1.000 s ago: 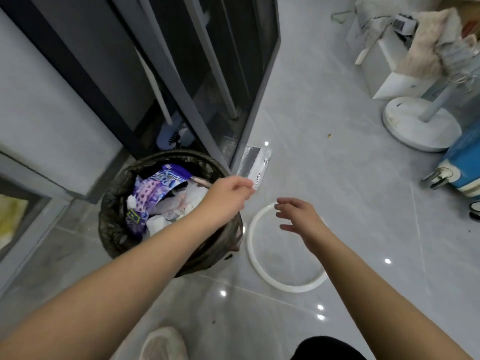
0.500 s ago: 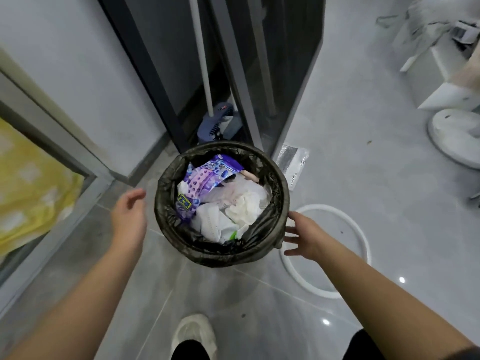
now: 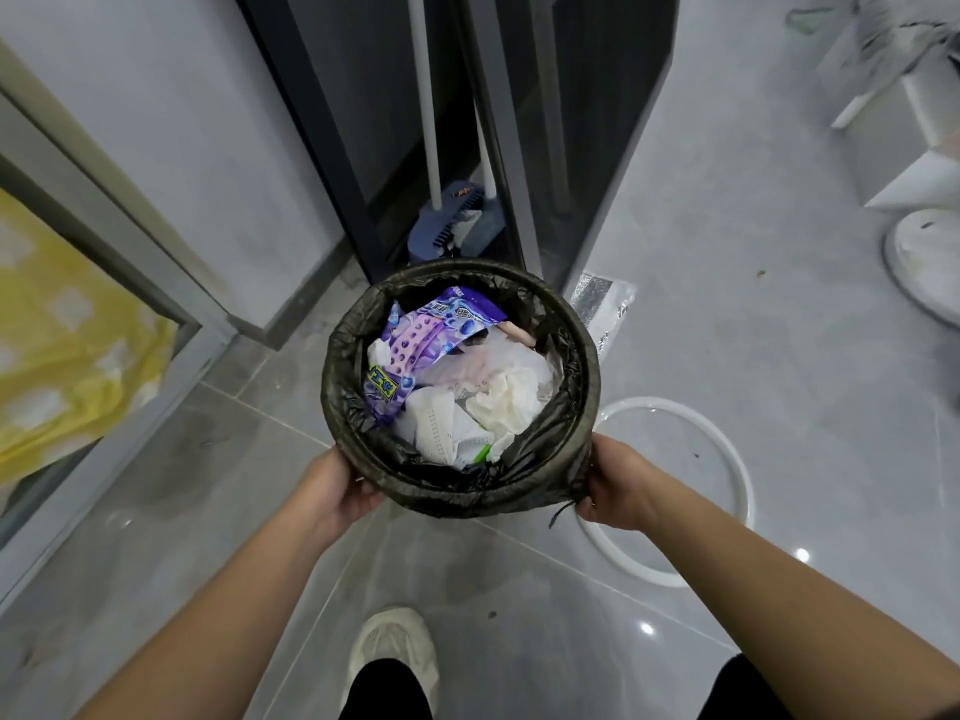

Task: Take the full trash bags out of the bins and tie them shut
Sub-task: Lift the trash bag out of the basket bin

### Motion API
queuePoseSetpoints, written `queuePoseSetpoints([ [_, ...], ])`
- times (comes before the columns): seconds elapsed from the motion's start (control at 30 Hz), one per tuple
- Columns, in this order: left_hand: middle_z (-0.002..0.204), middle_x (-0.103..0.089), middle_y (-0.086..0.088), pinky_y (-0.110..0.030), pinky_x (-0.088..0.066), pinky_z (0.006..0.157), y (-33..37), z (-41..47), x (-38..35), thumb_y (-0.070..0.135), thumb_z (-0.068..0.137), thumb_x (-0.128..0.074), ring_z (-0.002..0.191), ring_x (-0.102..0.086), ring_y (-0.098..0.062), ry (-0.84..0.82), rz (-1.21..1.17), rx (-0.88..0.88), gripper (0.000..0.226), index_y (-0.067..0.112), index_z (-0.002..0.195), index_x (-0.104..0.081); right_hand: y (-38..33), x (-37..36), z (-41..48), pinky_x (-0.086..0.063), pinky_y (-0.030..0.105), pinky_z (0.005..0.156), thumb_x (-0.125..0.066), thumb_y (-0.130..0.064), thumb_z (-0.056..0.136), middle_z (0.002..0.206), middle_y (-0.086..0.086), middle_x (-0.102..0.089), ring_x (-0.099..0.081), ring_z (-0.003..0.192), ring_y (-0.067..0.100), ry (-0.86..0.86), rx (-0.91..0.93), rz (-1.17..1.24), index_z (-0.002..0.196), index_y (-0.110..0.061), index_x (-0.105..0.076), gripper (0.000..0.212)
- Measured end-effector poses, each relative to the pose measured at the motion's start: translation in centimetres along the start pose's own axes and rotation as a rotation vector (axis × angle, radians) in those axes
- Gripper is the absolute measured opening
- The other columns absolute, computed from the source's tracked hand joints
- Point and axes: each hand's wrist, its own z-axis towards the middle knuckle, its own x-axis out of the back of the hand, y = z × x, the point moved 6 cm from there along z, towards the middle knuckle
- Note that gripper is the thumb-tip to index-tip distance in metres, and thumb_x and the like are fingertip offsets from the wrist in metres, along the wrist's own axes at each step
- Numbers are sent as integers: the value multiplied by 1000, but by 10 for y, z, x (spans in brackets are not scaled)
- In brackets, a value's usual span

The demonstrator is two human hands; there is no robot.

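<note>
A round bin stands on the grey tile floor, lined with a black trash bag (image 3: 563,433) folded over its rim. The bag is full of white tissues and a purple wrapper (image 3: 415,345). My left hand (image 3: 337,485) grips the bag's folded edge at the near left of the rim. On the near right of the rim my right hand (image 3: 613,485) grips the same edge. Both sets of fingers curl under the rim and are partly hidden.
A white ring (image 3: 722,491) lies on the floor right of the bin. A silver foil packet (image 3: 602,304) lies behind it. A dark glass door frame (image 3: 498,148) and a broom head (image 3: 457,231) stand behind. My shoe (image 3: 389,652) is near the bottom; a fan base (image 3: 924,262) sits far right.
The ring that was on the bin now lies on the floor. Both hands moved in from either side and took hold of the bag's edge at the near rim.
</note>
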Motion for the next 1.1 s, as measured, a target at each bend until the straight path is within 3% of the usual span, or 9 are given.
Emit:
queuePoseSetpoints([
  [0.1,40,-41,4,-14,-41,40,-5,-1,3,5,93,-28,28,-28,-5,11,51,-5,30,15,71,-47,10,-5,-11,-38,24,57,-39,-24,89,60,-3,-46,-44,54,12,-73,-63,-119,64,-23,-49,26],
  [0.17,52,-47,0,-18,-46,41,-11,-2,5,7,93,-29,35,-36,-8,27,95,8,29,14,76,-52,16,-10,-20,-44,33,74,-36,-19,89,62,0,-50,-54,58,15,-154,-108,-176,64,-18,-53,31],
  [0.27,70,-65,-5,-30,-56,56,-20,-13,-3,10,96,-29,57,-61,-18,-45,130,64,33,12,86,-61,21,-18,-32,-41,40,93,-35,-13,85,63,-1,-48,-59,62,14,-242,-121,-178,65,-16,-53,27],
  [0.37,94,-67,-11,-37,-51,74,-34,-26,-19,7,95,-32,83,-63,-25,-187,199,149,32,9,95,-63,21,-23,-39,-41,40,100,-35,-9,83,62,-3,-44,-57,55,10,-235,-59,-156,74,-17,-49,19],
  [0.57,108,-68,-12,-42,-51,86,-62,-44,-50,2,91,-42,100,-63,-25,-379,45,234,28,6,107,-64,23,-25,-42,-54,35,81,-38,-4,88,65,0,-44,-53,49,10,-156,11,-67,90,-13,-48,14],
  [0.7,81,-72,-11,-34,-58,66,-61,-46,-60,0,92,-44,71,-69,-19,-344,-83,168,22,4,94,-65,24,-30,-47,-54,35,84,-40,-3,89,66,0,-45,-51,48,9,-158,34,-57,89,-13,-51,15],
  [0.83,62,-59,-4,-27,-55,50,-60,-48,-56,3,94,-45,43,-56,-11,-217,-45,127,17,8,84,-58,26,-29,-51,-54,36,86,-41,-2,88,67,0,-45,-49,47,9,-133,30,-43,86,-12,-52,15],
  [1.1,69,-66,-7,-29,-53,58,-57,-90,-38,9,92,-46,53,-60,-15,-295,6,180,14,5,90,-59,25,-23,-65,-58,32,70,-40,-6,89,55,-1,-43,-45,42,9,-88,32,55,77,-12,-51,18],
])
